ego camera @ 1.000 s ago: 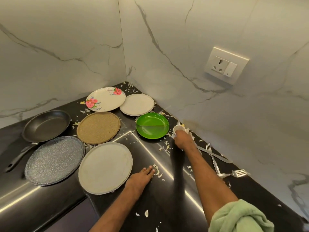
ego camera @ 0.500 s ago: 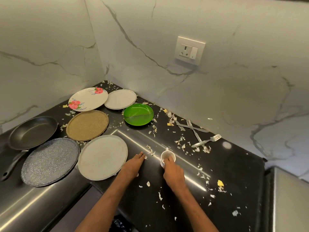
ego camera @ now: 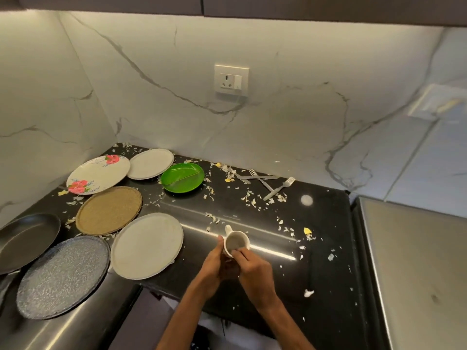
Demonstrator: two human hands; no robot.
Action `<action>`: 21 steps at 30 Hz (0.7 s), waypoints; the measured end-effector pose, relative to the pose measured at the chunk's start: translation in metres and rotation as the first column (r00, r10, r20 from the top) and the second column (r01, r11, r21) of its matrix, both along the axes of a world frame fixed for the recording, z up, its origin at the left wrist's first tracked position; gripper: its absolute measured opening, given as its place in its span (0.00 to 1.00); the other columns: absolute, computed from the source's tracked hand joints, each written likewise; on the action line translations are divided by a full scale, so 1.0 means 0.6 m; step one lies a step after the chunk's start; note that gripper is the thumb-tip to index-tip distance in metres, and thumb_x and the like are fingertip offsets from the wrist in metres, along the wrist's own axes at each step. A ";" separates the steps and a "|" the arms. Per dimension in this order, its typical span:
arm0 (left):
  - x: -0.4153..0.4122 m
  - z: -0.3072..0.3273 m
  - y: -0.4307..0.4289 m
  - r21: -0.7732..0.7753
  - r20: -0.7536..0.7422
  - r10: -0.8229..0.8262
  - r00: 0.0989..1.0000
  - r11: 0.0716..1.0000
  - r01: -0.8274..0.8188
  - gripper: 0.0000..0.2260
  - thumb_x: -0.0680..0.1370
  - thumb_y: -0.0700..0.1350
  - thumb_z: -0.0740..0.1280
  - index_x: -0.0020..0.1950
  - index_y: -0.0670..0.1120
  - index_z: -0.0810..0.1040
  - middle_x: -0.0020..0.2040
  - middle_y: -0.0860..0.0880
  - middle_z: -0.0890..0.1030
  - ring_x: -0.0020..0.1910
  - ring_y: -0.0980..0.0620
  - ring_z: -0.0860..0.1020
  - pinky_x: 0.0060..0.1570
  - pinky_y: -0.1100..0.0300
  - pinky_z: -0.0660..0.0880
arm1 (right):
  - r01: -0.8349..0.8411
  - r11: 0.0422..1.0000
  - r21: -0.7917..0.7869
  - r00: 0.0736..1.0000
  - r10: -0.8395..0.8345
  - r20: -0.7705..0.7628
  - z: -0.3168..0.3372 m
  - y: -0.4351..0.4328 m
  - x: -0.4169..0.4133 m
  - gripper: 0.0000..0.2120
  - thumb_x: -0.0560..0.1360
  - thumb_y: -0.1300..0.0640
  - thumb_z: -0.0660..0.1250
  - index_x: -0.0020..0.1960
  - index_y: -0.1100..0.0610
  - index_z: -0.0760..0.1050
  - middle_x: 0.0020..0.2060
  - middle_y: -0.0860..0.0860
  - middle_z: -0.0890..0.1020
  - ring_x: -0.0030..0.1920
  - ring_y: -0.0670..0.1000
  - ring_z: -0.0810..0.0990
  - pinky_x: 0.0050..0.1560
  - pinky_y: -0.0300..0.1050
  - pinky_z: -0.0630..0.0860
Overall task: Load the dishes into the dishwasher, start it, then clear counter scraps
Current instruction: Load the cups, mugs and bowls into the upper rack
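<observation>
Cup (ego camera: 236, 242) moved: a second ago beside wall at 3 o'clock of green plate (ego camera: 182, 177), next to forks (ego camera: 278, 188); now near front edge of counter (ego camera: 323, 248), at 5 o'clock of green plate and 3 o'clock of large white plate (ego camera: 147, 245). Cup tipped, mouth toward camera, handle at 11 o'clock. Right hand (ego camera: 255, 269) drawn back with it, fingers pinching near rim. Left hand (ego camera: 214, 263), earlier flat on counter among scraps, now off surface, holding cup's 9 o'clock side. View swung right.
</observation>
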State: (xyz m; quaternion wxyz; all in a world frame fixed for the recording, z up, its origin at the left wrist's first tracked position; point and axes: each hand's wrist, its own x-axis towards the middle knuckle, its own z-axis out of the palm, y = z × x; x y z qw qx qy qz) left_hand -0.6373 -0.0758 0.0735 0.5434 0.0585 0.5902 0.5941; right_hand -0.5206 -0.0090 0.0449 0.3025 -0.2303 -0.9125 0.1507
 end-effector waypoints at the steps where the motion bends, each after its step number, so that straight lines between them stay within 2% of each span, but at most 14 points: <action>1: 0.007 -0.003 -0.012 0.040 0.068 -0.005 0.998 0.999 0.002 0.24 0.82 0.60 0.58 0.52 0.44 0.86 0.52 0.40 0.85 0.48 0.45 0.83 0.50 0.47 0.79 | 0.017 1.000 -0.011 1.000 -0.017 -0.024 -0.003 -0.017 0.010 0.18 0.68 0.63 0.77 0.56 0.55 0.82 0.47 0.49 0.85 0.42 0.47 0.84 0.40 0.40 0.82; 4: 0.022 -0.014 -0.053 0.156 0.220 -0.050 0.974 0.988 0.016 0.26 0.78 0.60 0.63 0.63 0.40 0.81 0.56 0.38 0.82 0.51 0.45 0.82 0.49 0.53 0.78 | 0.096 0.994 -0.047 0.992 -0.099 -0.079 -0.006 -0.066 0.034 0.13 0.74 0.60 0.71 0.58 0.55 0.81 0.48 0.49 0.85 0.43 0.47 0.84 0.41 0.41 0.82; 6: 0.034 -0.022 -0.083 0.200 0.247 -0.085 0.965 0.979 0.035 0.27 0.79 0.58 0.63 0.67 0.38 0.77 0.59 0.35 0.80 0.54 0.43 0.81 0.52 0.52 0.78 | 0.137 0.989 -0.059 0.985 -0.143 -0.101 -0.002 -0.109 0.050 0.13 0.75 0.58 0.66 0.59 0.56 0.81 0.50 0.50 0.85 0.45 0.48 0.84 0.42 0.41 0.82; 8: 0.045 -0.025 -0.108 0.228 0.237 -0.097 0.966 0.973 0.042 0.27 0.79 0.57 0.64 0.69 0.37 0.75 0.62 0.33 0.78 0.55 0.41 0.79 0.55 0.50 0.77 | 0.174 0.982 -0.078 0.976 -0.183 -0.118 -0.006 -0.154 0.068 0.14 0.75 0.60 0.67 0.60 0.57 0.80 0.52 0.50 0.85 0.47 0.49 0.84 0.46 0.42 0.83; 10: 0.062 -0.028 -0.132 0.256 0.216 -0.100 0.971 0.966 0.043 0.29 0.78 0.56 0.66 0.71 0.38 0.71 0.60 0.33 0.77 0.51 0.43 0.80 0.49 0.52 0.79 | 0.227 0.963 -0.146 0.960 -0.246 -0.132 -0.009 -0.199 0.091 0.14 0.76 0.59 0.69 0.62 0.56 0.79 0.55 0.50 0.84 0.51 0.48 0.84 0.50 0.42 0.82; 12: 0.085 -0.033 -0.156 0.255 0.206 -0.081 0.975 0.966 0.026 0.28 0.77 0.53 0.67 0.72 0.39 0.69 0.57 0.35 0.78 0.46 0.45 0.81 0.41 0.54 0.81 | 0.265 0.934 -0.237 0.944 -0.302 -0.133 -0.017 -0.242 0.120 0.13 0.79 0.54 0.66 0.63 0.53 0.77 0.56 0.48 0.83 0.53 0.46 0.83 0.52 0.40 0.81; 13: 0.102 -0.033 -0.171 0.247 0.210 -0.083 0.974 0.969 0.030 0.28 0.77 0.52 0.67 0.72 0.39 0.69 0.57 0.36 0.78 0.46 0.45 0.81 0.40 0.54 0.80 | 0.288 0.913 -0.289 0.933 -0.335 -0.129 -0.022 -0.268 0.138 0.14 0.80 0.51 0.65 0.64 0.51 0.76 0.57 0.46 0.82 0.54 0.44 0.82 0.52 0.39 0.80; 17: 0.181 -0.030 -0.220 0.208 0.287 -0.150 0.946 0.974 0.092 0.28 0.74 0.52 0.69 0.69 0.38 0.73 0.61 0.35 0.80 0.51 0.42 0.81 0.49 0.49 0.79 | 0.389 0.818 -0.423 0.862 -0.486 -0.147 -0.025 -0.348 0.214 0.15 0.80 0.50 0.66 0.65 0.49 0.74 0.60 0.38 0.76 0.57 0.39 0.78 0.52 0.38 0.79; 21: 0.261 -0.031 -0.261 0.147 0.317 -0.251 0.915 0.966 0.214 0.27 0.77 0.57 0.66 0.67 0.38 0.75 0.60 0.34 0.80 0.55 0.39 0.80 0.58 0.43 0.78 | 0.443 0.715 -0.540 0.759 -0.620 -0.198 0.008 -0.403 0.286 0.14 0.79 0.54 0.67 0.63 0.44 0.70 0.58 0.37 0.74 0.52 0.46 0.80 0.46 0.42 0.80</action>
